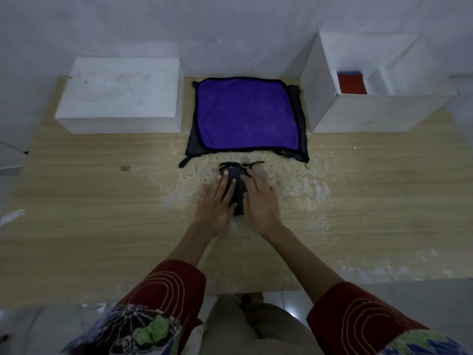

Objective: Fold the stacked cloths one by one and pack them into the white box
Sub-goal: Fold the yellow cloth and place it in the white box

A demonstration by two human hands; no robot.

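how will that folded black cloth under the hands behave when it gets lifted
Probably floppy: the folded black cloth is a soft bundle flattened under the left hand and right hand. It may unfold when lifted, since its far edge sticks out loosely. Likely light, being thin fabric.

left: white block (120, 90) | centre: cloth stack (245, 114) | right: white box (378, 112), open top | near tabletop (89, 201): free

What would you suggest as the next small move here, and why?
Probably grip the black cloth with the right hand and lift it toward the open white box: it looks folded small, pressed flat by that hand and the left hand, and a red cloth lies in that box.
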